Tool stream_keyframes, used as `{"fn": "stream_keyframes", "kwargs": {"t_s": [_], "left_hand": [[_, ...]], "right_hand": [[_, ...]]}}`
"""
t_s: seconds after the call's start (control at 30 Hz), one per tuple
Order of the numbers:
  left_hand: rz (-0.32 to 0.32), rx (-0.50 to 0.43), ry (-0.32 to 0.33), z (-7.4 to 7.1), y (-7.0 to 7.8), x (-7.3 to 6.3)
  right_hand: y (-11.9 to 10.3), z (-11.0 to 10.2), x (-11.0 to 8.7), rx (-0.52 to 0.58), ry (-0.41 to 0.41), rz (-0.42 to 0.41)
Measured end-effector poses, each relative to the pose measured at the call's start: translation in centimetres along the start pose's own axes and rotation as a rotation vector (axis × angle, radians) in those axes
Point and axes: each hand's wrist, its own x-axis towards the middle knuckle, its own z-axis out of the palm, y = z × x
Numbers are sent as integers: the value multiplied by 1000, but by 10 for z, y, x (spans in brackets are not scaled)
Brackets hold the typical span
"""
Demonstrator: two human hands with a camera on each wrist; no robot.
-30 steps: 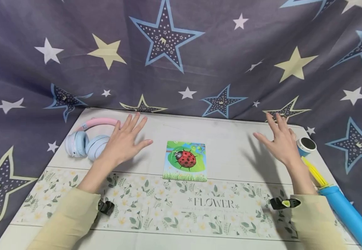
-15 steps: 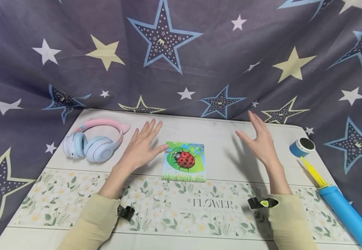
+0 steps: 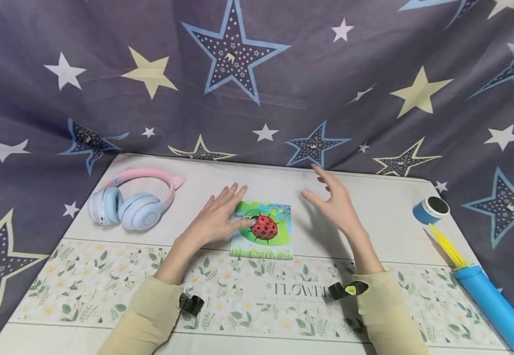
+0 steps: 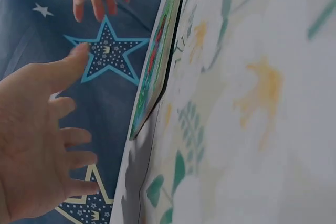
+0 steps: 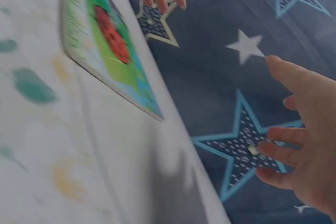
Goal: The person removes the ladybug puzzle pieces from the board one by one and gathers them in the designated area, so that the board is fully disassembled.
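A square ladybug picture board, perhaps a puzzle, lies flat near the middle of the table. My left hand hovers at its left side with fingers spread, the thumb overlapping the ladybug's head in the head view. To the right of the board my right hand is held in the air, fingers loosely extended and thumb pointing inward. Neither hand holds anything. In the left wrist view the board is seen edge-on beyond the left hand. The right wrist view shows the board apart from the right hand.
Pink and blue cat-ear headphones lie at the back left. At the right are a small blue and white cylinder and a blue tube with a yellow end. A star-patterned curtain borders the table's back.
Both hands have moved inward toward the board, the left one rightward and the right one leftward. The headphones and blue cylinder are now uncovered. The board has stayed in place.
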Motion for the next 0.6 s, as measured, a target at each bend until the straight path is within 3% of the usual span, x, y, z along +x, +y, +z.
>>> {"fn": "stream_keyframes", "kwargs": {"t_s": [0.3, 0.6], "left_hand": [[54, 12, -128, 6, 14, 2], [57, 35, -268, 18, 26, 2]], "right_hand": [[-3, 35, -6, 42, -161, -48], [-2, 47, -8, 26, -294, -53]]}}
